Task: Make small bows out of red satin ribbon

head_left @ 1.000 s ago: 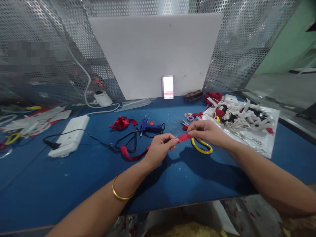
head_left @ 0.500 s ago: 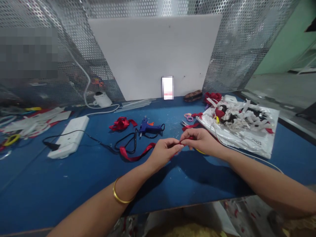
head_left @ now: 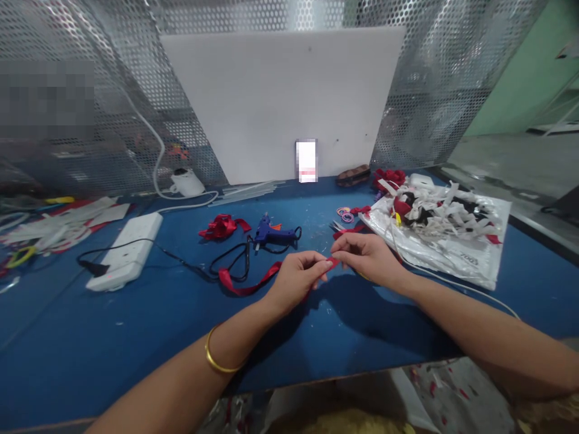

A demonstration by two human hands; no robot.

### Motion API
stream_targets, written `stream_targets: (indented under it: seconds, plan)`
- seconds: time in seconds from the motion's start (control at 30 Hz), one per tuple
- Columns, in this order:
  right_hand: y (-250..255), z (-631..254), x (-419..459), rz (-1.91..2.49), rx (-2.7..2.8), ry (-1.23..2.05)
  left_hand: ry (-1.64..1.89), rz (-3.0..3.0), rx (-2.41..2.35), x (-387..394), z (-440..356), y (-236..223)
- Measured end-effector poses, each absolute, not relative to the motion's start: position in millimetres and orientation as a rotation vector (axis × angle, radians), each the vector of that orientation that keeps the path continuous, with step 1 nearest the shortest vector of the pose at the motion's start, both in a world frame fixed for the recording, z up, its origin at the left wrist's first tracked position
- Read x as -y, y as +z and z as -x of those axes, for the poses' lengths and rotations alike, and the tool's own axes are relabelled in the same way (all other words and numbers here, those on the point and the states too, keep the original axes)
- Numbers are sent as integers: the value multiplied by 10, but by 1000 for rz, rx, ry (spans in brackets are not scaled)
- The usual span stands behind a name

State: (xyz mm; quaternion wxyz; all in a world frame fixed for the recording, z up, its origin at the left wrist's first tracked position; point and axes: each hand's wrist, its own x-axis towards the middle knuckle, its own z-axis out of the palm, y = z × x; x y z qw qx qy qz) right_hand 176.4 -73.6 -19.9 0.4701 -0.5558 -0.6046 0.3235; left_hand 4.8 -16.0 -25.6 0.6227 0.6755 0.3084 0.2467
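Red satin ribbon [head_left: 248,289] trails over the table and runs to my left hand [head_left: 300,275], whose thumb and fingers are pinched on it. A short stretch of the ribbon shows between the two hands. My right hand [head_left: 368,258] pinches that stretch from the other side, thumb against fingertips. Part of a yellow handle peeks out below the right hand, mostly hidden. Just beyond it are metal scissor tips [head_left: 337,226] and another bit of red ribbon. A blue glue gun [head_left: 270,232] lies past my left hand, with a red ribbon bunch [head_left: 222,226] to its left.
On the left lies a white power strip [head_left: 128,253] with a black cord plugged in. A plastic bag [head_left: 480,265] heaped with fabric scraps [head_left: 434,211] sits at right. Farther back are glue sticks [head_left: 248,191], elastic bands [head_left: 345,214] and a phone [head_left: 307,160] against the white board [head_left: 289,96].
My hands have drawn slightly apart, and a flat red piece of ribbon now shows between the fingertips. The things on the table have stayed put.
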Motion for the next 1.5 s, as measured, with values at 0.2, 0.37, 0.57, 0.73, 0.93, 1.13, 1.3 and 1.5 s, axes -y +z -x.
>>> stream_targets:
  seconds: [0.2,0.37,0.57,0.73,0.93,1.13,1.3,1.5]
  plan:
    - [-99,-1881,670,1357,1124,709,669,-1524,-746,153,-41,-216]
    - [-127,-1807,695,1365,1221,998,684,-1517,-736,166,-42,-204]
    - [-251,-1761,715,1311,1252,1093,672,-1565,-716,183,-47,-217]
    - [-251,-1724,719,1318,1286,1032,629,-1529,-694,189,-48,-237]
    - [-240,-1691,734,1351,1363,1054,550,-1543,-691,172,-46,-306]
    - [-306,-1669,737,1415,1355,972,542,-1575,-771,175,-47,-301]
    - [-249,-1781,701,1434,1391,785,551,-1463,-805,176,-48,-296]
    - [-75,-2299,560,1832,1716,-142,538,-1299,-796,139,-56,-357]
